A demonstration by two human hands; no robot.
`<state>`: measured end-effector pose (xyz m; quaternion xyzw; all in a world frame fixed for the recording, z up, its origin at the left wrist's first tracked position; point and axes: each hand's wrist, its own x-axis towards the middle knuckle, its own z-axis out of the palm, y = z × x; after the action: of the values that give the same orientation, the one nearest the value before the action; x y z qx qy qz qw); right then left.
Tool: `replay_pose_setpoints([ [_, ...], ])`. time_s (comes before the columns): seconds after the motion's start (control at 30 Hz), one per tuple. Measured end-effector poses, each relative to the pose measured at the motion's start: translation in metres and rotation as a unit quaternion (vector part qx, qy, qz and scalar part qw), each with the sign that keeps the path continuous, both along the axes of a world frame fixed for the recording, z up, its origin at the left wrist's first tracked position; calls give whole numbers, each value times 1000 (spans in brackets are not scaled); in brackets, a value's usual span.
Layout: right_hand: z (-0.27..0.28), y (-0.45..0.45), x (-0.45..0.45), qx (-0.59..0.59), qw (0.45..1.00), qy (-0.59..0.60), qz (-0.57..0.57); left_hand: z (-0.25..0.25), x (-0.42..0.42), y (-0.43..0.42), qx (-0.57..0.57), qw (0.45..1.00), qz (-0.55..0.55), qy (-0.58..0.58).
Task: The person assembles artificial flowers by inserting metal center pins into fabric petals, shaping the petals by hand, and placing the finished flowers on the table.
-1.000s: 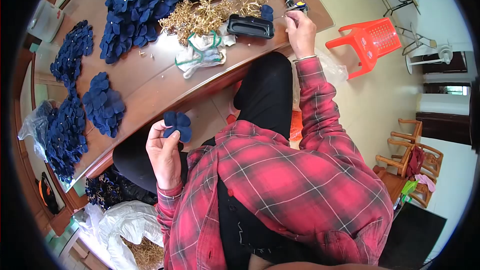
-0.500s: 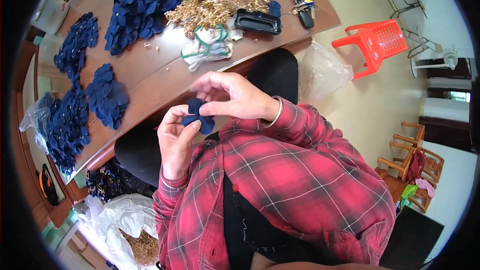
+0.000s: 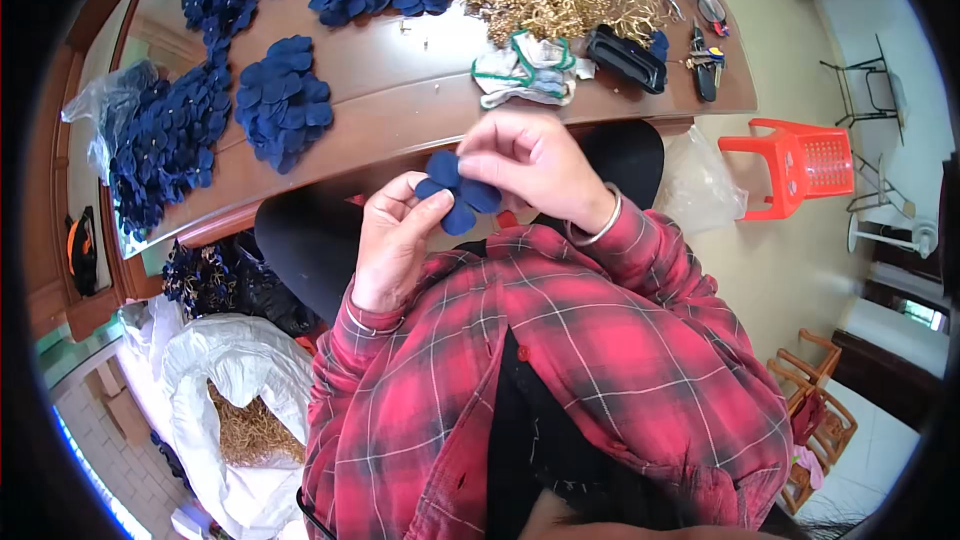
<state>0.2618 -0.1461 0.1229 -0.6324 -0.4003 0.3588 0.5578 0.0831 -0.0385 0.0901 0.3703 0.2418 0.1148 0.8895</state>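
A dark blue fabric flower (image 3: pixel 459 217) with rounded petals is held over my lap, its petals spread out. My left hand (image 3: pixel 396 238) pinches it from the left, thumb on top near the centre. On the other side my right hand (image 3: pixel 545 168) is closed, thumb and fingers at the upper right petals; its fingertips are slightly blurred, and anything small between them is hidden. On the table beyond lies a pile of similar blue flowers (image 3: pixel 284 105). A white glove with green trim (image 3: pixel 523 72) rests near the table edge, beside a heap of gold-coloured stems (image 3: pixel 535 5).
More blue flowers (image 3: pixel 170 145) cover the left of the table (image 3: pixel 390 100). An open black case (image 3: pixel 628 58), keys (image 3: pixel 705 60) and glasses (image 3: pixel 711 8) lie at the right. A red plastic chair (image 3: pixel 790 165) stands right. A white sack (image 3: pixel 190 370) with gold bits sits lower left.
The view has shifted, so the table and my hands appear farther right and the table higher. The flower's petals now lie more spread and visible, and my right fingers have moved to its upper right.
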Motion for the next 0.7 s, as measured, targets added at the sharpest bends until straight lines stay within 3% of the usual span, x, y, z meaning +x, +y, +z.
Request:
replay_pose_setpoints([
  [0.07,3,15,12,-10,989,-142,-28,-1,-1,1,52,997,55,-8],
  [0.13,-26,48,41,85,923,-364,-95,1,-4,2,52,997,65,-4],
  [0.23,-47,85,66,52,879,-467,-83,3,-5,5,58,995,83,-1],
  [0.7,-60,116,71,-19,810,-585,-43,-3,-11,8,51,995,91,-7],
])
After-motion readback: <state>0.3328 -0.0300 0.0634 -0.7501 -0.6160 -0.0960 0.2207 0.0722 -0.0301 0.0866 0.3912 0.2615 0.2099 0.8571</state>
